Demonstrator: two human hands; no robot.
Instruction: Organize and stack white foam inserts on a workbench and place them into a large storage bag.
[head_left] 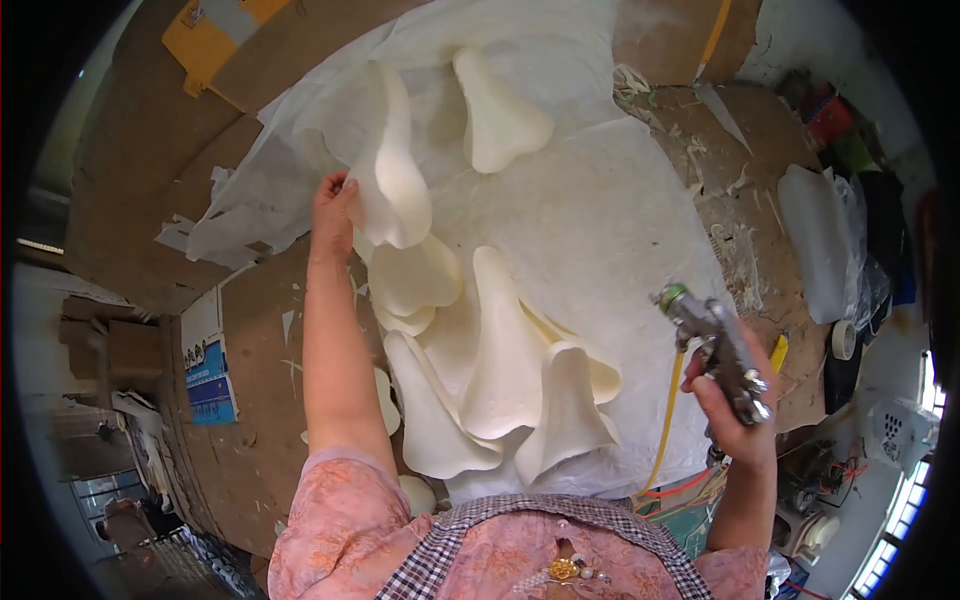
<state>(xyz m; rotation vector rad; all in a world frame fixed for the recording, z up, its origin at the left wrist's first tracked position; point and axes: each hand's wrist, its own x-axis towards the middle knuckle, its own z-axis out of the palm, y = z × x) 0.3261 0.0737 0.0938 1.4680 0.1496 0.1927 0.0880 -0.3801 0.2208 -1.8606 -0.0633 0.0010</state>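
Note:
My left hand (336, 200) pinches the edge of a cream, saddle-shaped foam pad (392, 180), whose narrow end points away from me. In my right hand (735, 405) is a metal spray gun (712, 345) with a green ring near its nozzle, which points up and left. A second cream pad (500, 115) lies by itself at the far middle. Nearer me, several like pads (500, 350) lie in a loose pile, some overlapping. Part of another pad (408, 270) shows just below the one at my left hand.
Whitish plastic sheeting (640, 220) covers the middle of a cardboard-topped work surface (255, 330). A yellow hose (668, 425) runs down near the spray gun. On the right are a tape roll (843, 340) and a translucent plastic container (810, 240). Dried scraps litter the cardboard's right side.

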